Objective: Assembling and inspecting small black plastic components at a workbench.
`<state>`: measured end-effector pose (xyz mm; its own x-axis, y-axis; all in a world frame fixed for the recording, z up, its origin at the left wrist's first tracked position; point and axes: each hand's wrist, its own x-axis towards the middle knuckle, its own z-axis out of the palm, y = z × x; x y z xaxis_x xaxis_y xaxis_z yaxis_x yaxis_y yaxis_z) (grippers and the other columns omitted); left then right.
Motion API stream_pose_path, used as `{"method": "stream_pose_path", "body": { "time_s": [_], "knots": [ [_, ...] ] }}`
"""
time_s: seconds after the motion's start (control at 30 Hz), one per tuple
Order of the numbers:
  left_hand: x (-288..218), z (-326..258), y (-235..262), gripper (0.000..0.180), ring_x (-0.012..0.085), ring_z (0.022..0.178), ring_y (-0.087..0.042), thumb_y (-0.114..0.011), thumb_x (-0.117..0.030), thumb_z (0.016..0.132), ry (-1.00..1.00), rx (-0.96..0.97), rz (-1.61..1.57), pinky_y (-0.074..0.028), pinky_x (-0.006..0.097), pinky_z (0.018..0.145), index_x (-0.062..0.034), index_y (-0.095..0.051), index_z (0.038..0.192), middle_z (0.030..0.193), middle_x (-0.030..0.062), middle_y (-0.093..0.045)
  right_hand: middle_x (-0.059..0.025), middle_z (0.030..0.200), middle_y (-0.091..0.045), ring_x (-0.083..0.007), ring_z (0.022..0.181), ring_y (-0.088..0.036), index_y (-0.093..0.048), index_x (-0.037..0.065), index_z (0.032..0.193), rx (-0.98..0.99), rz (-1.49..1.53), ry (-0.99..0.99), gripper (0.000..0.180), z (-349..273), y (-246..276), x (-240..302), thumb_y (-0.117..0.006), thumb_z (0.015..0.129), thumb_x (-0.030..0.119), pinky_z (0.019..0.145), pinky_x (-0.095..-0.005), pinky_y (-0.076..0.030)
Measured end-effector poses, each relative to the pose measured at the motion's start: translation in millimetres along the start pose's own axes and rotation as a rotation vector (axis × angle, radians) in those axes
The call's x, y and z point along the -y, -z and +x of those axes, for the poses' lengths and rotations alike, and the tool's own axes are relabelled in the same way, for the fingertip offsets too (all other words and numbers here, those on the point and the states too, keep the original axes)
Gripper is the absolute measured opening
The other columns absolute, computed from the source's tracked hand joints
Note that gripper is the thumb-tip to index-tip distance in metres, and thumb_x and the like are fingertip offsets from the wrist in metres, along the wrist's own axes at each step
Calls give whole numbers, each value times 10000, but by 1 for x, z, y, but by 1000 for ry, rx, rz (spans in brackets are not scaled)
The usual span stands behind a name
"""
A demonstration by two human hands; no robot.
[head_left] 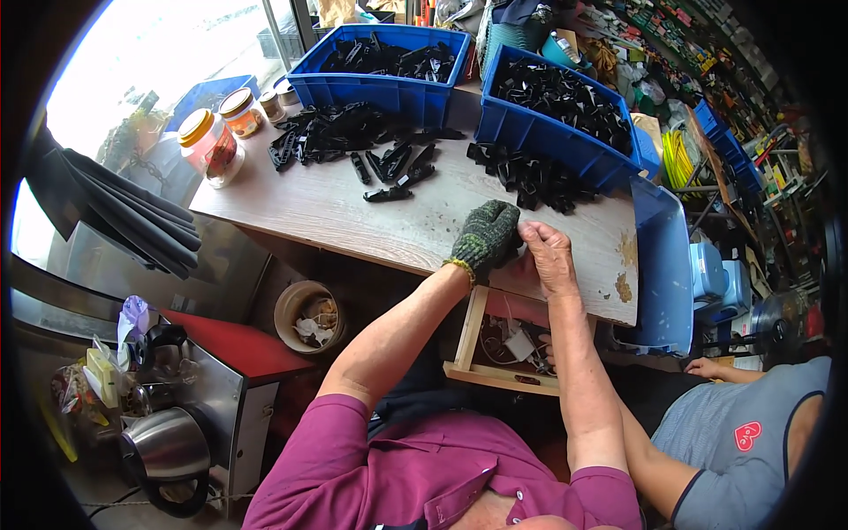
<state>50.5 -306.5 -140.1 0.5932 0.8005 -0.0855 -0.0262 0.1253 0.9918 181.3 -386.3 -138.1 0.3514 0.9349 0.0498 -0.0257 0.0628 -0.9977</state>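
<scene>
My left hand point(488, 237) wears a dark green knitted glove and is closed above the front part of the table. Close beside it, my bare right hand point(551, 258) is closed, thumb and forefinger pinched together near the glove. Whatever either hand grips is hidden or too small to name. Several loose black plastic parts point(399, 170) lie beyond my left hand, in front of a larger black heap point(331, 132). Another pile of black parts point(523, 177) lies beyond my right hand.
Two blue crates point(424, 106) point(552, 140) of black parts stand at the back. Jars point(210, 148) sit at the table's left. An open drawer point(503, 374) juts out under my forearms. A bucket point(291, 327) stands below. At right sits another person point(733, 442), one hand near the drawer.
</scene>
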Motion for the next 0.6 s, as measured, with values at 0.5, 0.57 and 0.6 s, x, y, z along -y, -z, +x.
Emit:
{"method": "stream_pose_path", "body": {
  "time_s": [0.5,0.57,0.6],
  "knots": [
    [0,5,14,261,438,880,-611,-751,-155,717,-441,144,787,-499,477,730,-41,-610,905,871,201,-634,50,970,-649,-47,917,-555,-695,21,1078,32,-77,-90,321,-11,2,2,-698,947,314,878,-221,-421],
    [-2,5,18,263,389,831,-646,-714,-218,818,-386,232,721,-509,453,730,-30,-614,973,880,192,-655,49,886,-633,-49,831,-555,-689,32,1036,13,-91,-10,318,-12,-4,-2,-686,951,339,813,-215,-438],
    [-2,1,18,263,389,831,-646,-714,-218,818,-387,227,722,-509,453,730,-30,-614,973,880,192,-655,49,801,-616,-52,746,-555,-683,42,995,-10,-103,67,323,-13,-6,-3,-674,956,363,748,-209,-455]
  ]
}}
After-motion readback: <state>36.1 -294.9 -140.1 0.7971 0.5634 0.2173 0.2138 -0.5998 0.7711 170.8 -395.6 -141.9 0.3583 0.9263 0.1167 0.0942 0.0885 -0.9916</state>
